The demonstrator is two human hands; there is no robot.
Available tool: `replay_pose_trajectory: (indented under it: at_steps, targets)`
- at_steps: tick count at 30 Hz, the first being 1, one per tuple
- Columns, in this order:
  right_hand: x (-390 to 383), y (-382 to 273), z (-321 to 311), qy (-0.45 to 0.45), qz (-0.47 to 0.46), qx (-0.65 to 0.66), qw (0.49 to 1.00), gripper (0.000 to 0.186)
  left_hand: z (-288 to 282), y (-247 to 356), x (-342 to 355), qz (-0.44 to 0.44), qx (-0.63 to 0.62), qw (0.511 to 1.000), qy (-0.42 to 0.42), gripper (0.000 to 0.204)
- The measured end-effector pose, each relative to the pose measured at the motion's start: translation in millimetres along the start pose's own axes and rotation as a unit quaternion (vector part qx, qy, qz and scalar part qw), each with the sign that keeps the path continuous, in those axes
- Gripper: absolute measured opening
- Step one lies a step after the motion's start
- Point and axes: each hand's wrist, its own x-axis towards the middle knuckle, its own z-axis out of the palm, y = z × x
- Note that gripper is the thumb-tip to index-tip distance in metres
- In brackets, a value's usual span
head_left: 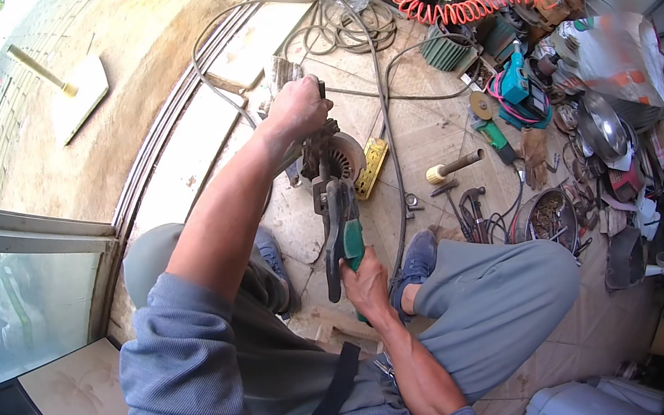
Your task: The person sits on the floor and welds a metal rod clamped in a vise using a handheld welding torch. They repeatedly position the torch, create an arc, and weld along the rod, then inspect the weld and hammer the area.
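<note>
My left hand (299,110) is closed on the upper end of a dark, greasy metal assembly (312,158), near a small black piece at its top. A round, toothed part (344,156) with a brownish rim shows at the assembly's right side. Below it is a tool with black and green grips (343,236), its upper end against the assembly. My right hand (368,284) wraps around the lower part of the green grip. What lies inside either fist is partly hidden. A yellow perforated block (372,168) sits on the floor just right of the assembly.
A green angle grinder (495,138), hammers (473,209) and a bowl of small parts (549,218) lie to the right. Black cable (385,112) runs across the floor. An orange coiled hose (483,7) tops the cluttered pile. A glass door (25,299) stands left.
</note>
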Motion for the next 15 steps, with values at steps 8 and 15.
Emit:
replay_pose_trajectory:
  at_steps: [8, 15]
  targets:
    - [3.2, -3.0, -6.4, -0.006, 0.030, 0.012, 0.999, 0.029, -1.7, 0.2, 0.0, -0.011, -0.004, 1.000, -0.001, 0.039]
    - [4.6, -4.2, -7.0, -0.012, 0.037, -0.008, 0.999, 0.030, -0.3, -1.4, 0.4, 0.000, 0.007, 1.000, 0.007, 0.038]
